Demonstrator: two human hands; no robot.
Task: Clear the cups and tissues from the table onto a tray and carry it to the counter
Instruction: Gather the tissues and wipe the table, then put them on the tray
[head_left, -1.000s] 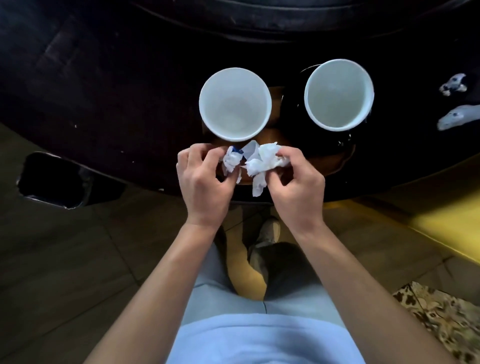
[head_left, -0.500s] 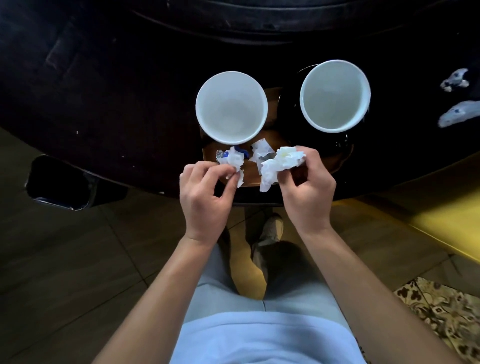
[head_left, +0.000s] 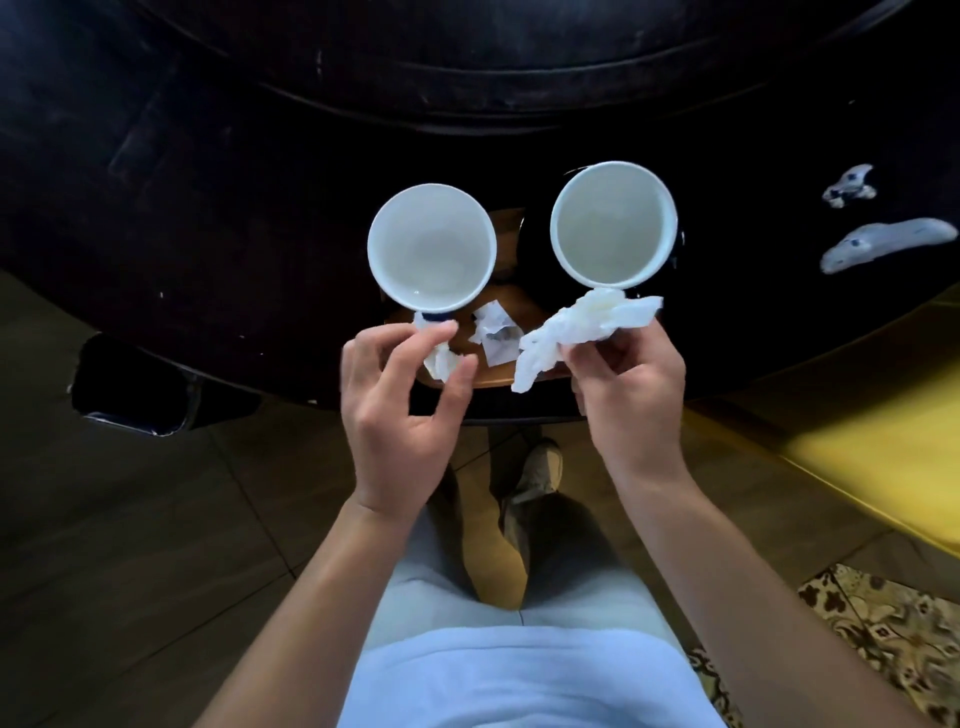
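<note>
Two empty white cups stand side by side on a brown tray (head_left: 488, 379) at the near edge of the dark round table: the left cup (head_left: 431, 247) and the right cup (head_left: 613, 223). Small crumpled tissue pieces (head_left: 491, 332) lie on the tray below the cups. My right hand (head_left: 628, 379) pinches a long crumpled white tissue (head_left: 571, 327) just below the right cup. My left hand (head_left: 400, 395) hovers over the tray's left part, fingers apart, above another tissue scrap (head_left: 439, 361) that it partly hides.
Two more white tissue wads (head_left: 883, 244) lie on the dark table (head_left: 208, 182) far right. A dark chair (head_left: 130, 384) stands under the table's left edge. A yellow surface (head_left: 857, 447) is at right, a patterned rug (head_left: 883, 634) at bottom right.
My left hand let go of its tissue scrap onto the tray and spread its fingers. My right hand moved right and up with the large tissue, toward the right cup.
</note>
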